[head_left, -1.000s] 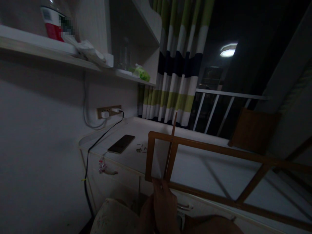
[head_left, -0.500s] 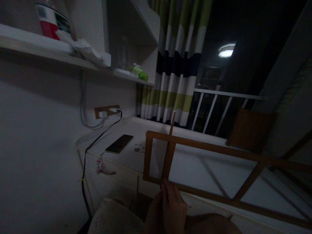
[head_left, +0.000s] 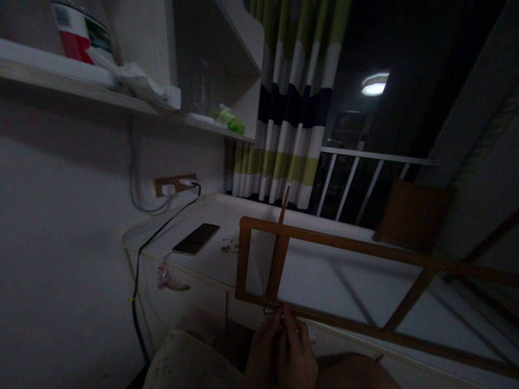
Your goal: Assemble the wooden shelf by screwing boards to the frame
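Observation:
At the bottom middle my left hand [head_left: 263,346] and my right hand [head_left: 297,351] are close together, fingertips pinched at one spot just below the wooden frame [head_left: 354,242]. From that pinch a thin, dark bent rod, which looks like a hex key [head_left: 267,312], sticks out to the left beneath the frame's lower rail. Both hands' fingertips meet at its end; the dim light hides which one bears it. The brown frame has long rails joined by crossbars and leans over the white desk [head_left: 227,213]. Small screws [head_left: 229,247] lie loose to its left.
A phone [head_left: 197,239] rests on the desk near the screws. A black cable [head_left: 138,292] hangs from the wall socket [head_left: 175,185] past the desk's left edge. Shelves [head_left: 138,100] overhang the left side. A striped curtain [head_left: 294,124] and a brown board [head_left: 413,216] are behind.
My hands have drawn back slightly down and right from the frame's lower left crossbar. The bent rod now shows at the fingertips. The frame stays in place.

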{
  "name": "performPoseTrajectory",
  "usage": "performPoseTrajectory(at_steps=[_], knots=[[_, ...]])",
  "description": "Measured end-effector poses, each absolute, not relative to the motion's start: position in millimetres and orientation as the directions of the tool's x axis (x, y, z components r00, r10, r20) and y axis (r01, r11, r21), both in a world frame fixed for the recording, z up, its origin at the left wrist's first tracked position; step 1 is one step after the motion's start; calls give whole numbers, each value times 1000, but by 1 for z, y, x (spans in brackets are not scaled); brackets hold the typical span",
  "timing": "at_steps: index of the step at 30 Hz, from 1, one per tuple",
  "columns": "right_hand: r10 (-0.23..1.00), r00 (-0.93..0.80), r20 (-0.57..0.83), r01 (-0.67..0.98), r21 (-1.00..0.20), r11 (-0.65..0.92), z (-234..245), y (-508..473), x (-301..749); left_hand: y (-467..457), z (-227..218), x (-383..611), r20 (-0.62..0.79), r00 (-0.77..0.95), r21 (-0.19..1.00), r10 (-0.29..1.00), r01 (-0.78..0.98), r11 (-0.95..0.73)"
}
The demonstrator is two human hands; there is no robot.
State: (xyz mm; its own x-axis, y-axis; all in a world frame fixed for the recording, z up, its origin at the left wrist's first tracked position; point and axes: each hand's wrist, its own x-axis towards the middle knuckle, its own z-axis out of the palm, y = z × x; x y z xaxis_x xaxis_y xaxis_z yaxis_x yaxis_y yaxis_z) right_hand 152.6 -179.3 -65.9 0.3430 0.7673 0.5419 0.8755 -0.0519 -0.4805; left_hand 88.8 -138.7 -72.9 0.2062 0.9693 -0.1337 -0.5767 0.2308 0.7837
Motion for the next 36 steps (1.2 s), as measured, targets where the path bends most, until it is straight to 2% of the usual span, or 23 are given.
performPoseTrajectory(at_steps=[6, 10, 17, 23, 31, 36], knots=[[775, 376, 508, 863, -497, -93, -81, -184, 153, -140, -76, 93, -138, 283, 774, 949, -567, 282], [790, 353, 502, 881, -462, -100, -89, -185, 152, -137, -82, 93, -159, 273, 789, 949, -542, 288], [801, 343, 490, 871, -485, -76, -104, -182, 147, -138, -80, 85, -185, 214, 841, 959, -471, 267], [790, 356, 499, 848, -528, -49, -102, -180, 145, -139, -79, 82, -201, 229, 804, 953, -517, 293], [792, 327, 516, 899, -427, -93, -96, -183, 137, -139, -74, 72, -258, 189, 754, 947, -574, 320], [818, 215, 533, 922, -387, 9, -94, -185, 127, -134, -81, 62, -269, 137, 712, 953, -638, 292]])
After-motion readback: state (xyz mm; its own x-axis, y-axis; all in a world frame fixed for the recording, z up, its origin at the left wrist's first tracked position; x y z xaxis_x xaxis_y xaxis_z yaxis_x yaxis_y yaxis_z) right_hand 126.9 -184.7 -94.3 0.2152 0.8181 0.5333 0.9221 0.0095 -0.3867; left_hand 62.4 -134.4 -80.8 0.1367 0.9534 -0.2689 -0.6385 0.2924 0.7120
